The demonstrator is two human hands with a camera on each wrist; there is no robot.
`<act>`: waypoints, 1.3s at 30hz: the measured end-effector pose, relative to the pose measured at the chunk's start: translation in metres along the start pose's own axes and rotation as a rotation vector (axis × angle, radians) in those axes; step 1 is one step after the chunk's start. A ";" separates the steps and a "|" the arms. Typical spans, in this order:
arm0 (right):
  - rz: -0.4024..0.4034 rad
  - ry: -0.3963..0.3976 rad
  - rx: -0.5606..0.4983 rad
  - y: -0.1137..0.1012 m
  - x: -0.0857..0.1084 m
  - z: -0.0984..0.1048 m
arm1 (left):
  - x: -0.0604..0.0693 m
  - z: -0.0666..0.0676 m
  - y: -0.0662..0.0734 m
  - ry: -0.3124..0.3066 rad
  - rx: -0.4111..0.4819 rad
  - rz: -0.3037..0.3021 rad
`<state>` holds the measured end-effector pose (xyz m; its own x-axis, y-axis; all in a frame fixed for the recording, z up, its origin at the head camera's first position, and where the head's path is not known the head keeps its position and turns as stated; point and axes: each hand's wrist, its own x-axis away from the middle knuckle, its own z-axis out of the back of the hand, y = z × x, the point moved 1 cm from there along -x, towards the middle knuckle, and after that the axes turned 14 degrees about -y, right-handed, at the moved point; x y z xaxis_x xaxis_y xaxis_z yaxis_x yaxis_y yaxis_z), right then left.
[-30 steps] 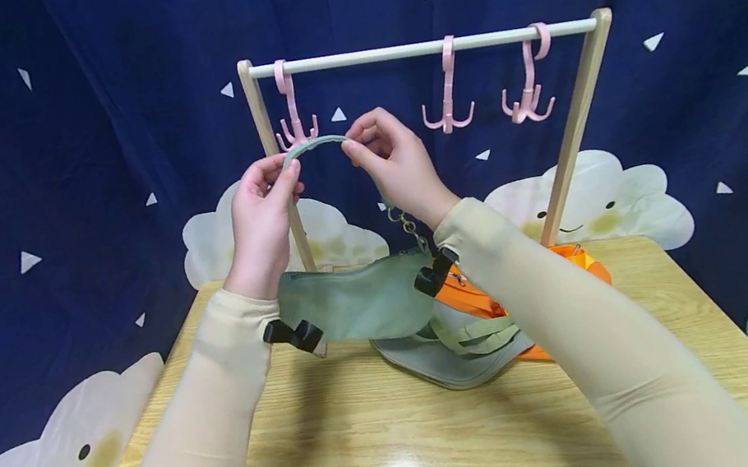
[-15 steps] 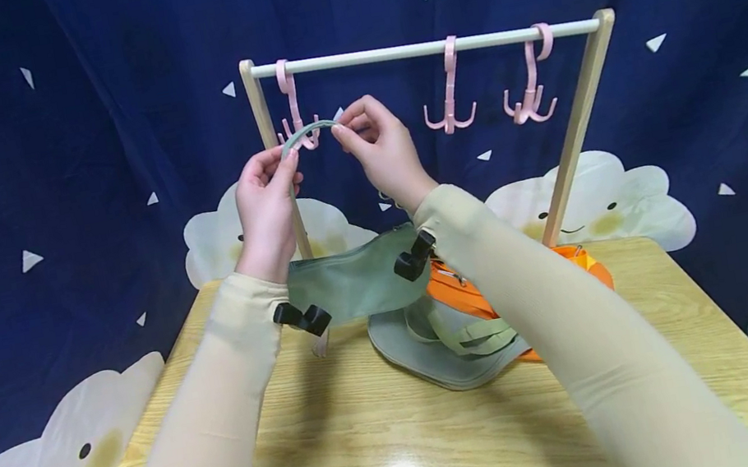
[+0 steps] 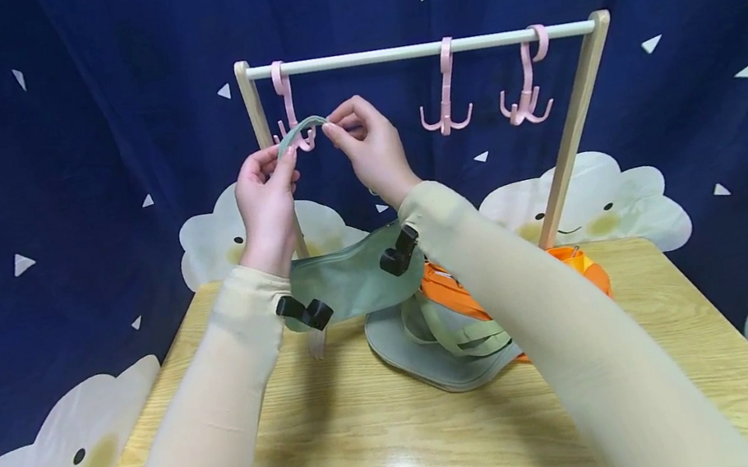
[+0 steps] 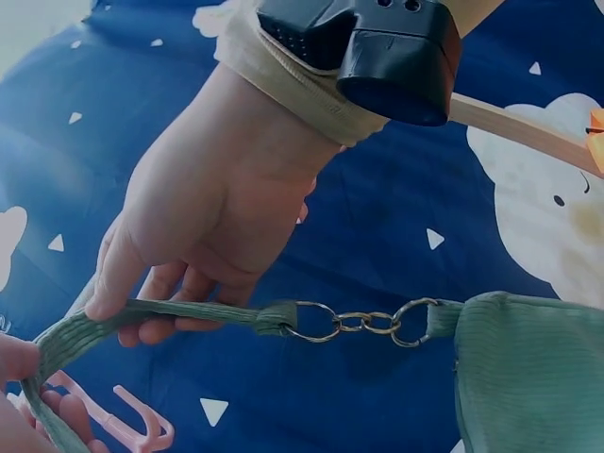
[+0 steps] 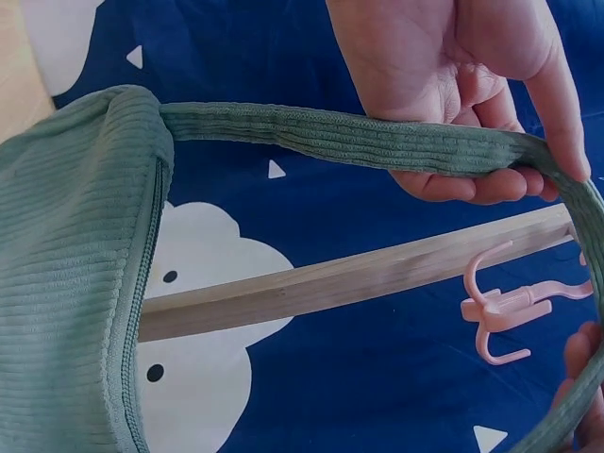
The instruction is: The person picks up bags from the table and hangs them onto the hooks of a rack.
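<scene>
A green corduroy handbag (image 3: 352, 281) with a zipped top hangs by its strap (image 3: 304, 125), off the table. My left hand (image 3: 264, 207) pinches the strap between thumb and fingers on the left; my right hand (image 3: 372, 152) pinches it on the right. Between them the strap arches up, in line with the left pink hook (image 3: 287, 102). Whether it touches that hook cannot be told. A ring chain (image 4: 363, 323) joins one strap end to the bag in the left wrist view. The other end meets the bag fabric directly in the right wrist view.
A wooden rack with a white bar (image 3: 358, 60) stands at the back, carrying two more pink hooks, a middle one (image 3: 445, 91) and a right one (image 3: 527, 77). A grey-green bag (image 3: 435, 365) and orange bags (image 3: 451, 297) lie on the wooden table (image 3: 382, 449).
Both hands have raised the strap and brought it slightly left, closer in view to the left hook. The handbag has risen with it. Both hands keep their pinch.
</scene>
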<state>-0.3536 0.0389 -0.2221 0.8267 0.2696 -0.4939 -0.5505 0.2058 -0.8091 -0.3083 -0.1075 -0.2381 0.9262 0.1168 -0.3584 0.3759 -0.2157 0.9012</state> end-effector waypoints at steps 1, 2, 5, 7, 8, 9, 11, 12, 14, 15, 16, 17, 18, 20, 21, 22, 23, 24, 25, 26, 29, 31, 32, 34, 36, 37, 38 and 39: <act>-0.007 0.002 0.003 0.000 -0.001 0.000 | -0.001 0.000 0.000 0.003 0.000 0.005; -0.013 0.005 0.007 0.000 -0.001 -0.001 | -0.002 0.000 0.000 0.005 -0.001 0.011; -0.021 0.016 0.018 0.001 -0.003 -0.001 | -0.006 0.000 -0.003 0.011 -0.002 0.020; -0.025 0.024 0.022 0.003 -0.004 -0.002 | -0.009 0.000 -0.005 0.016 -0.002 0.024; -0.026 0.028 0.026 0.004 -0.005 -0.002 | -0.011 0.000 -0.006 0.019 -0.003 0.024; -0.027 0.033 0.031 0.005 -0.006 -0.002 | -0.012 0.000 -0.007 0.021 -0.003 0.024; -0.024 0.041 0.040 0.006 -0.008 -0.003 | -0.013 0.000 -0.009 0.025 -0.004 0.027; -0.017 0.045 0.044 0.007 -0.008 -0.004 | -0.014 0.001 -0.010 0.027 -0.004 0.028; 0.001 0.053 0.063 0.008 -0.010 -0.005 | -0.015 0.001 -0.012 0.031 -0.003 0.030; 0.012 0.057 0.071 0.008 -0.011 -0.005 | -0.016 0.001 -0.013 0.034 -0.003 0.031; 0.023 0.061 0.078 0.008 -0.011 -0.006 | -0.016 0.002 -0.014 0.038 -0.002 0.032; 0.031 0.064 0.083 0.008 -0.012 -0.006 | -0.017 0.002 -0.015 0.041 0.001 0.035; 0.036 0.067 0.090 0.008 -0.012 -0.007 | -0.018 0.002 -0.017 0.044 0.003 0.037; 0.041 0.072 0.099 0.009 -0.013 -0.007 | -0.019 0.003 -0.019 0.048 0.005 0.042; 0.042 0.073 0.102 0.009 -0.013 -0.008 | -0.019 0.003 -0.020 0.049 0.005 0.047; 0.042 0.072 0.104 0.009 -0.013 -0.008 | -0.019 0.004 -0.021 0.049 0.003 0.050; 0.043 0.071 0.108 0.010 -0.014 -0.008 | -0.020 0.004 -0.022 0.050 0.002 0.052; 0.042 0.070 0.112 0.010 -0.014 -0.008 | -0.020 0.005 -0.023 0.051 0.001 0.051; 0.044 0.069 0.114 0.011 -0.015 -0.008 | -0.020 0.005 -0.023 0.052 0.001 0.051; 0.045 0.067 0.116 0.011 -0.015 -0.008 | -0.020 0.005 -0.023 0.052 0.000 0.052; 0.039 0.068 0.122 0.012 -0.016 -0.008 | -0.021 0.005 -0.024 0.051 -0.001 0.053; 0.027 0.066 0.123 0.013 -0.017 -0.008 | -0.021 0.005 -0.024 0.049 -0.003 0.059; 0.020 0.062 0.123 0.013 -0.017 -0.008 | -0.021 0.005 -0.024 0.049 -0.006 0.063; 0.007 0.055 0.125 0.013 -0.017 -0.009 | -0.021 0.005 -0.025 0.052 -0.012 0.067; 0.000 0.049 0.126 0.014 -0.017 -0.009 | -0.020 0.005 -0.025 0.055 -0.016 0.071; -0.001 0.047 0.128 0.014 -0.017 -0.009 | -0.021 0.005 -0.025 0.054 -0.010 0.070; -0.001 0.047 0.130 0.014 -0.016 -0.009 | -0.020 0.005 -0.025 0.053 -0.011 0.073; -0.003 0.048 0.132 0.015 -0.016 -0.008 | -0.020 0.005 -0.025 0.051 -0.012 0.075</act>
<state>-0.3744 0.0296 -0.2287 0.8310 0.2242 -0.5091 -0.5563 0.3289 -0.7631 -0.3366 -0.1088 -0.2548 0.9491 0.1502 -0.2768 0.3046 -0.2145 0.9280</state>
